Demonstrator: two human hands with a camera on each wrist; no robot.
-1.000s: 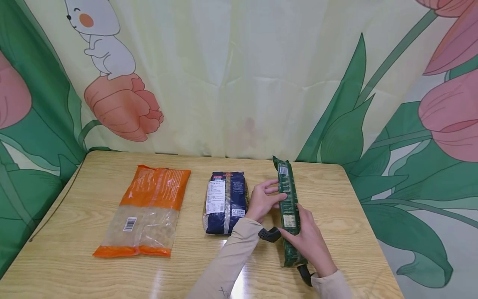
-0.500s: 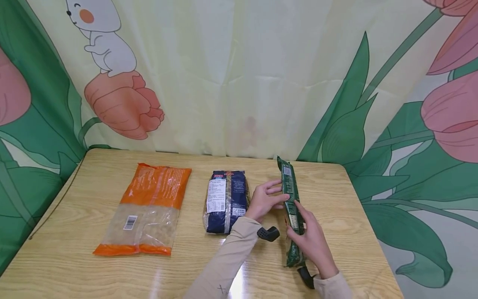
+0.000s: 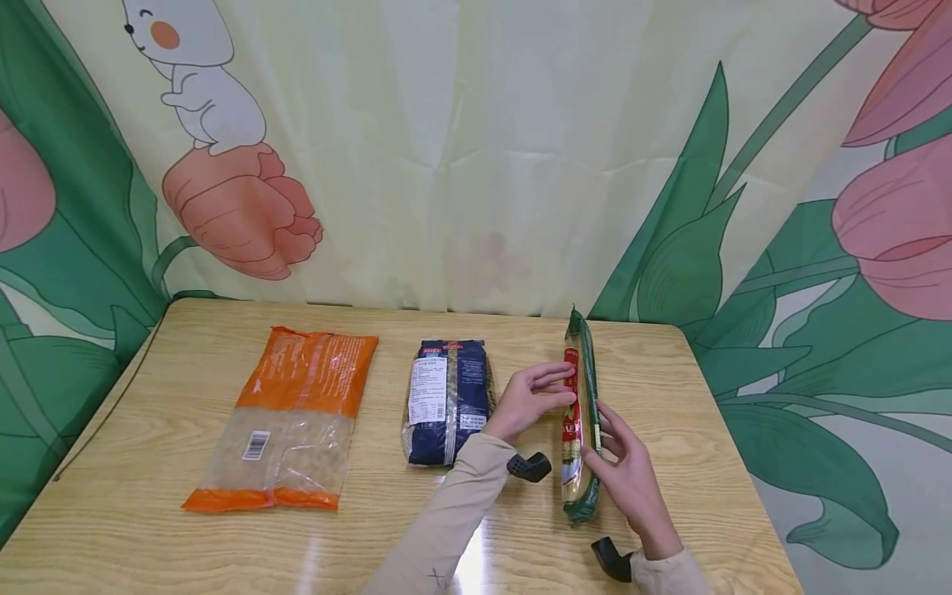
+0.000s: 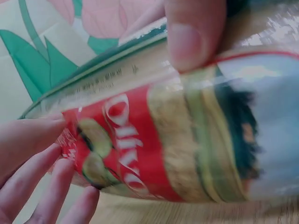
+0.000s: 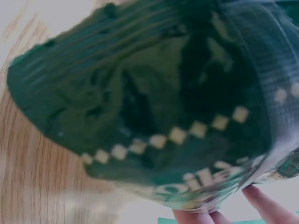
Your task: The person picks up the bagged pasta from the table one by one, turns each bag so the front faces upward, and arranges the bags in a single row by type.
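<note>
Head view: slim green-and-red plastic packet [image 3: 571, 430], right of centre, is touched by left hand [image 3: 522, 402], fingers loosely extended; pinched by right hand [image 3: 630, 478]. Probably slippery, stiffish; best gripped mid-length.

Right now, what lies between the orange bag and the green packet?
The head view shows a dark blue bag, then the left hand, between the orange bag and the green packet.

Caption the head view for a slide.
The left hand touches and the right hand grips a long green-and-red plastic packet, near a navy plastic bag.
</note>
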